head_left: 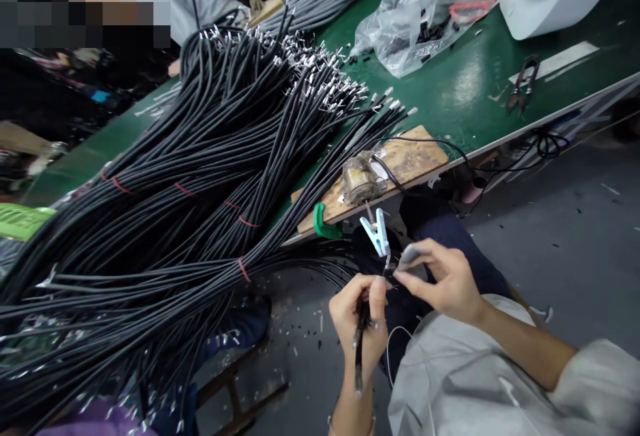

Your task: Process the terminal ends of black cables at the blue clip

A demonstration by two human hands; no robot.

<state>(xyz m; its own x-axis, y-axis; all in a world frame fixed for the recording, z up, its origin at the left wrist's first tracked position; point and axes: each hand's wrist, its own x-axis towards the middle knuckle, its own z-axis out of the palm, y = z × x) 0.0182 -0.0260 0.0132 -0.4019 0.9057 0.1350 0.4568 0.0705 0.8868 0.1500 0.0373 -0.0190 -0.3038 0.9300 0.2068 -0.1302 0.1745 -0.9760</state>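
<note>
My left hand [361, 313] is closed around a short length of black cable [359, 363], whose lower end hangs down past the palm. Bared wire ends show at the cable's top, by my thumb. Close to that end, my right hand [443, 279] bends its thumb and a grey-covered finger toward each other; what lies between the tips is too small to make out. Just above both hands, a light blue clothes peg [377, 233] sits on the shaft of a small tape-wrapped motor [361, 179]. The motor rests on a wooden board [420, 153] at the table edge.
Large bundles of black cables [210, 163] with stripped ends cover the left of the green table [465, 83]. A green clamp [326, 223] grips the board's edge. Farther off lie a clear plastic bag [400, 16], thread snips [524, 83] and a white casing [555, 3]. Another person's sleeve [200, 3] shows behind.
</note>
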